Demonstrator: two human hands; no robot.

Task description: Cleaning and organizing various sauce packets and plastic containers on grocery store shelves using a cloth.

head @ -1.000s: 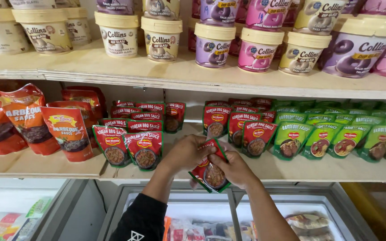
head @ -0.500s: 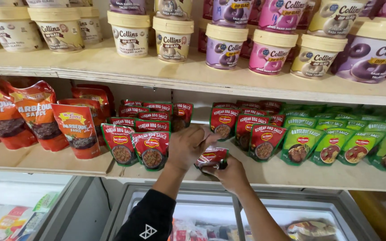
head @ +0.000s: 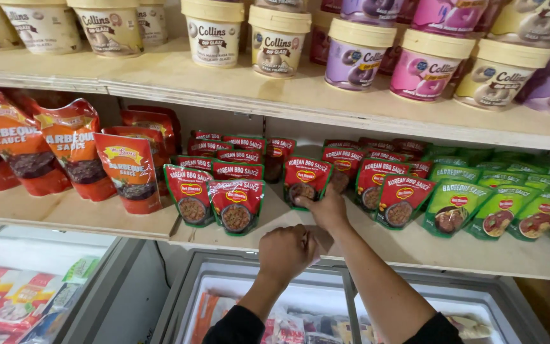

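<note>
Right hand (head: 327, 207) reaches up, fingers touching base of red pouch (head: 305, 180) upright on lower shelf (head: 415, 250). Left hand (head: 286, 251) fisted at shelf edge below, knuckles up, holding nothing visible. Green pouches (head: 498, 207) right; tubs (head: 358, 54) above.

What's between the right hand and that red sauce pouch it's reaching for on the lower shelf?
Nothing visible. The right hand already rests at the lower edge of the red sauce pouch, which stands upright on the wooden shelf. The left hand is a closed fist lower down at the shelf's front edge, not in the way.
</note>
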